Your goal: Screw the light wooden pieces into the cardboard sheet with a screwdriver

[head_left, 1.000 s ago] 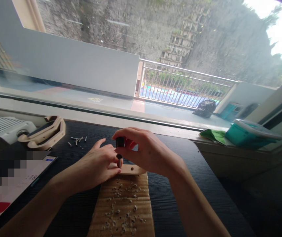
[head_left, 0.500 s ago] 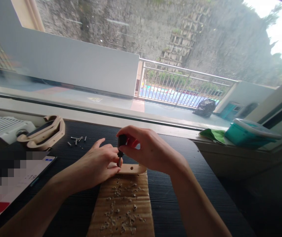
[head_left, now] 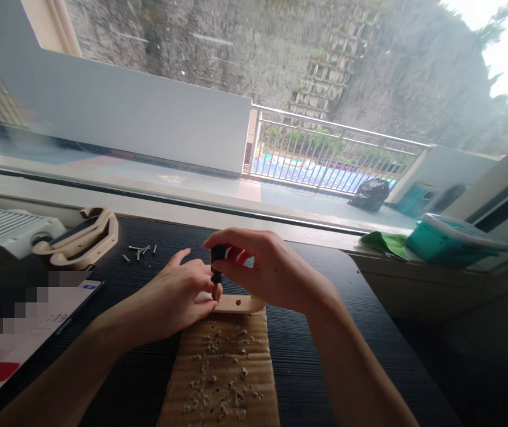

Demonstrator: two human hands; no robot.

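Observation:
My right hand [head_left: 254,258] grips the black handle of a short screwdriver [head_left: 217,264], held upright with its shaft pointing down. Under its tip lies a pale wooden piece [head_left: 247,303] with a rounded right end and a dark hole. My left hand [head_left: 187,290] pinches around the shaft's lower end and presses on the wooden piece; whether a screw sits between those fingertips is hidden. Beneath the wood is a strip of corrugated cardboard [head_left: 222,379], pitted with many small holes.
Several loose screws [head_left: 140,252] lie on the dark table [head_left: 307,356]. Curved wooden parts [head_left: 89,240] rest at the left beside a white slatted device [head_left: 9,228]. A phone [head_left: 58,317] lies near my left forearm. On the right sill are a green cloth [head_left: 385,244] and a teal box [head_left: 444,240].
My right hand's fingers have shifted slightly on the screwdriver handle, with the index finger reaching further left. My left hand keeps its place on the wooden piece.

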